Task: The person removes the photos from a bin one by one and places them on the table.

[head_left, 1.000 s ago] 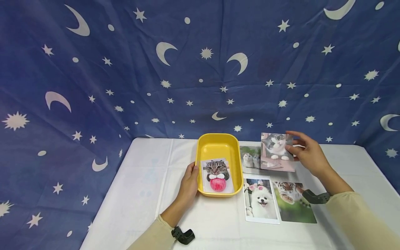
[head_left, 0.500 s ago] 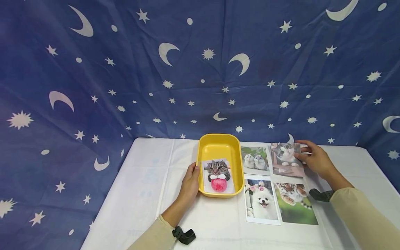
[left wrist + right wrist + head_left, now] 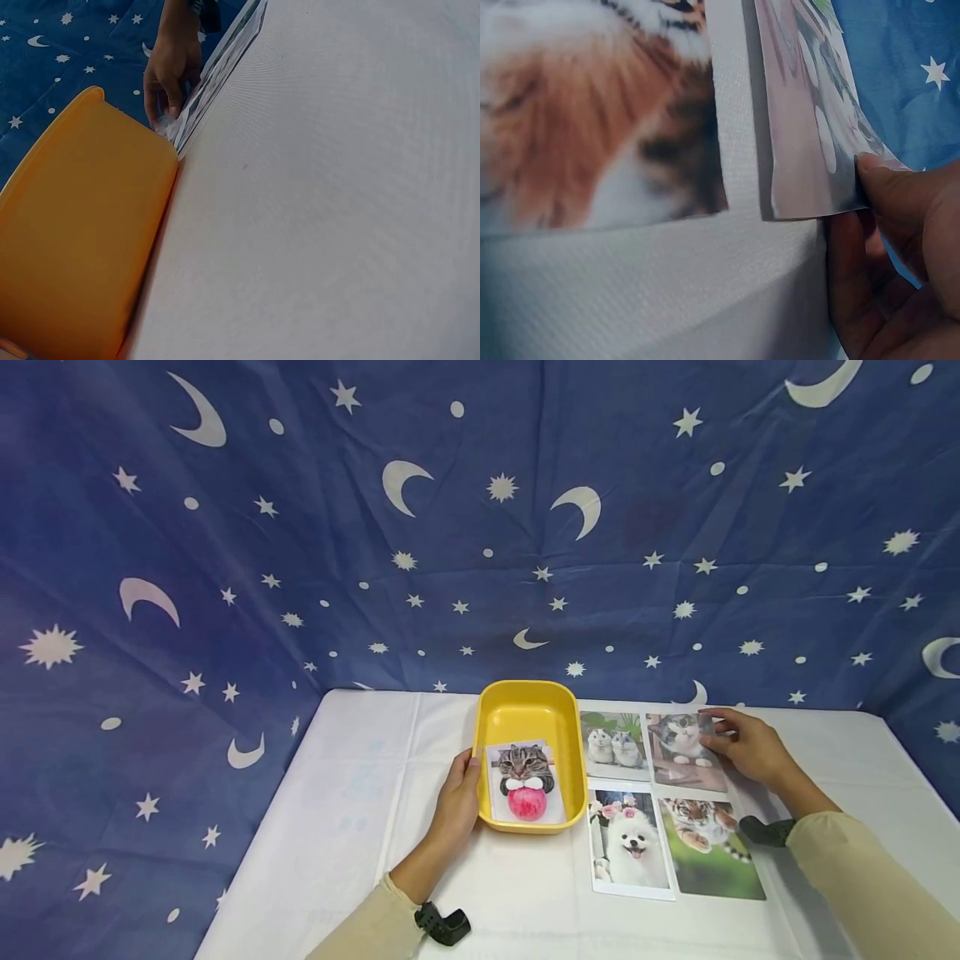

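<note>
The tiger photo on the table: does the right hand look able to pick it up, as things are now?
Probably yes, after letting go: the right hand is near the tiger photo, which lies mostly uncovered, but the fingers now pinch the grey-and-white cat photo.

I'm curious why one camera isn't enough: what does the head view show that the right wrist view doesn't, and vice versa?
Only the head view: the yellow tray, the left grip at its side, the striped-cat card inside it, and the white-dog card.

Only the right wrist view: fingers tucked beneath the held card's edge, and a dark strip, apparently shadow, alongside it.

Both: the right grip, the gray-and-white cat card it pinches, the tiger card, white cloth and blue backdrop.
</note>
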The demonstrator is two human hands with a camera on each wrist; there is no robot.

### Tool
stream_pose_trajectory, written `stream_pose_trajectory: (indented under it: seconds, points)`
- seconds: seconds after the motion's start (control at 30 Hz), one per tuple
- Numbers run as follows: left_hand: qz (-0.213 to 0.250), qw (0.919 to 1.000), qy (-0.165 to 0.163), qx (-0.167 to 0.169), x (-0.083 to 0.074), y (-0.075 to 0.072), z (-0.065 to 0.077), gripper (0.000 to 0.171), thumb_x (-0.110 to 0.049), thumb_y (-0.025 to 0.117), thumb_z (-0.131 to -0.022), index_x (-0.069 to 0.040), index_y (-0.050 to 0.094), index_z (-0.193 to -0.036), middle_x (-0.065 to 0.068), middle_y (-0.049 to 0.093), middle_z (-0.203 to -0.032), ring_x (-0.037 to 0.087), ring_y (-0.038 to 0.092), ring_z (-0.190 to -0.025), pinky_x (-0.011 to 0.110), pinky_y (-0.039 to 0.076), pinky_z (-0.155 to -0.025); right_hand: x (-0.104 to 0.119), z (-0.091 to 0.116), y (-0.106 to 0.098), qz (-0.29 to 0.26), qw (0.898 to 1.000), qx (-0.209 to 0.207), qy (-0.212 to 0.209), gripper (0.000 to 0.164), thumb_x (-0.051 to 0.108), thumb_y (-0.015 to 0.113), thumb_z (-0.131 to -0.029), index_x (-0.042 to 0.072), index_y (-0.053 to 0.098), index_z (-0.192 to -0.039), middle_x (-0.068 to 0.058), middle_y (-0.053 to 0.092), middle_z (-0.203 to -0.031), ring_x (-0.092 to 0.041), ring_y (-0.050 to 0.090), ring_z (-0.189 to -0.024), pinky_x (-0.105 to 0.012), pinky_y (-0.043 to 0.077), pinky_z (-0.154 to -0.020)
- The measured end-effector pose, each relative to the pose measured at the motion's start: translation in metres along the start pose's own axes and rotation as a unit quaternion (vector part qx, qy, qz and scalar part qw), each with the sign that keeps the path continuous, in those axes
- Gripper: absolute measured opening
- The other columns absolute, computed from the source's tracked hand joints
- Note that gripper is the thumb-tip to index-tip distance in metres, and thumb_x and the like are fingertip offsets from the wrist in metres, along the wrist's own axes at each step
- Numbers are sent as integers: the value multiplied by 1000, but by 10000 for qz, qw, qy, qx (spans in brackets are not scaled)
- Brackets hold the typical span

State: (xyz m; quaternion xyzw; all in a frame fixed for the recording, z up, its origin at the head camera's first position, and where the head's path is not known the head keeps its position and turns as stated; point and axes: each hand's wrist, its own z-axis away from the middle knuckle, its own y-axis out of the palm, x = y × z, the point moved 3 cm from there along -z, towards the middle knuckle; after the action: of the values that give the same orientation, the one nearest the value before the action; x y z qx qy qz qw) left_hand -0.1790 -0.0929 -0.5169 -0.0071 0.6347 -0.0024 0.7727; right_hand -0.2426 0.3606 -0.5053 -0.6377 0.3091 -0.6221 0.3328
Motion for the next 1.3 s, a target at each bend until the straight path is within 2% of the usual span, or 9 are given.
stream_pose_trajectory:
  seconds: [0.13,0.23,0.37,0.57,0.8,0.9,1.03,1.13,1.3]
  points:
    - [-74,10000,-14,-7,1,-1,-1,49,-37,35,-112,-12,39,-154,12,48,-155,29,43,-145,49,32,-123,1,-1,-1,316,9995,31,-76,57,21,70,-98,-1,50,-147,-32,63,-122,-49,66,-107,-30,52,-60]
    - [-48,10000,-1,8,1,-1,-1,48,-36,35,-112,-12,39,-154,13,48,-155,29,43,-145,49,32,-123,2,-2,-5,430,9990,4,128,60,24,71,-97,-8,50,-144,-29,67,-115,-39,70,-92,-28,51,-60]
    - [37,10000,14,15,-1,0,-1,48,-36,36,-112,-11,39,-154,13,47,-156,30,42,-146,49,31,-124,6,-2,-10,439,9976,-112,529,59,24,70,-97,-14,52,-138,-27,69,-109,-22,66,-74,-28,49,-59]
    - [82,10000,1,17,-2,0,0,49,-36,37,-112,-11,39,-154,14,46,-156,30,41,-146,49,30,-124,39,-9,-7,121,9983,-219,518,58,30,68,-99,-10,53,-139,-29,67,-115,-28,70,-79,-33,55,-62]
    - [46,10000,4,36,0,0,-1,49,-35,35,-112,-11,39,-154,14,45,-157,31,39,-147,49,29,-125,127,-25,4,-708,9962,508,14,66,47,69,-97,6,52,-146,-18,65,-119,-35,70,-95,-45,63,-79]
    - [4,10000,-16,17,0,-1,-2,49,-36,35,-112,-11,38,-154,14,45,-157,30,39,-148,49,29,-125,164,-34,11,-882,9913,899,-384,60,48,71,-94,12,58,-141,-13,66,-116,-31,69,-93,-41,63,-79]
    - [-2,10000,-35,-22,0,-1,-2,48,-36,36,-112,-11,39,-153,13,46,-157,30,39,-148,49,29,-125,209,-44,28,-1129,9772,1524,-951,51,38,77,-92,9,66,-133,-10,68,-111,-24,66,-88,-36,62,-78]
    - [37,10000,-15,-16,-1,-1,-1,48,-35,37,-112,-10,40,-153,14,46,-156,31,40,-147,49,29,-125,235,-50,46,-1151,9638,2070,-1225,48,36,79,-91,7,70,-128,-7,71,-111,-24,65,-94,-34,59,-81]
    - [52,10000,-7,26,-1,-2,-1,48,-35,37,-112,-10,40,-153,14,48,-155,31,41,-146,50,30,-124,259,-56,83,-1023,9420,2852,-1443,41,34,79,-91,6,74,-121,-4,74,-110,-26,65,-101,-30,56,-85]
